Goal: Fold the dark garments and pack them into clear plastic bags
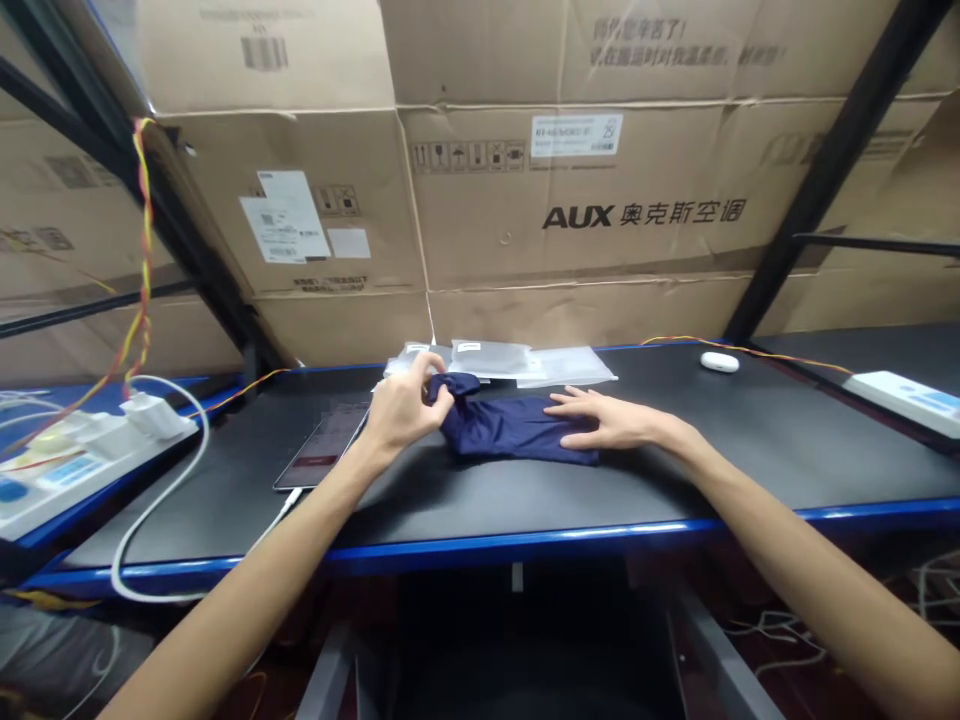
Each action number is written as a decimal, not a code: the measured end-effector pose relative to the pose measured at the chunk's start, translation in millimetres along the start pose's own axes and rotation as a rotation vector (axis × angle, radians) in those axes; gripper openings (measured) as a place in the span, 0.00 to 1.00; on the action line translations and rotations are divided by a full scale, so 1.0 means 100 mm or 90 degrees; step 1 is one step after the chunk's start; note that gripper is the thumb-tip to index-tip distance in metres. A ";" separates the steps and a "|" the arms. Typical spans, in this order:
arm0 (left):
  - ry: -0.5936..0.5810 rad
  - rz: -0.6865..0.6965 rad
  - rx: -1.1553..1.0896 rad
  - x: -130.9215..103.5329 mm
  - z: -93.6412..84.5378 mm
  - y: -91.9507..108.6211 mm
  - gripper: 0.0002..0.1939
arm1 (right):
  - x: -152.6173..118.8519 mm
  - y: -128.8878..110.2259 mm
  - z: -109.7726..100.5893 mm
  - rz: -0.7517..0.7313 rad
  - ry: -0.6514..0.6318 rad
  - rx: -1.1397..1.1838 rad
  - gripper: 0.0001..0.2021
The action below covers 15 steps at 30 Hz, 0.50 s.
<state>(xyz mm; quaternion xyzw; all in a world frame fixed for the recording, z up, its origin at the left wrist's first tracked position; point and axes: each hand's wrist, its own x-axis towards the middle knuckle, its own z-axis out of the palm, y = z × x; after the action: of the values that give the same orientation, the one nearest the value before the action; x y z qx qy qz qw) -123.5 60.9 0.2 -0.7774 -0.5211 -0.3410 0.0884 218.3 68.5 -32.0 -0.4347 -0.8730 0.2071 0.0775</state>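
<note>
A dark navy folded cloth (499,428) lies on the black shelf top, its left end lifted and bunched. My left hand (407,402) pinches that raised end between thumb and fingers. Flat on the cloth's right part rests my right hand (596,416), fingers spread and holding nothing. Just behind the cloth are frosted plastic bags (491,358) with small white labels. A tablet (324,446) lies left of my left hand, partly hidden by my wrist, with a white cable plugged into its near edge.
White power strips stand at the left (71,470) and right (911,400). A small white case (719,362) sits at the back right. A white cable (202,450) loops over the front edge. Cardboard (480,220) walls the back, between black metal posts (832,160).
</note>
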 end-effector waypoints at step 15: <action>-0.432 -0.122 0.225 0.10 -0.24 -0.35 0.07 | -0.09 0.05 -0.13 0.077 -0.018 0.060 0.38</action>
<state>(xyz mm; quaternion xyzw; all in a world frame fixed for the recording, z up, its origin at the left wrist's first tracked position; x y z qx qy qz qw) -161.6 72.2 16.6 -0.7665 -0.6418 0.0237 0.0108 231.7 68.2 -21.8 -0.4794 -0.8355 0.2585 0.0731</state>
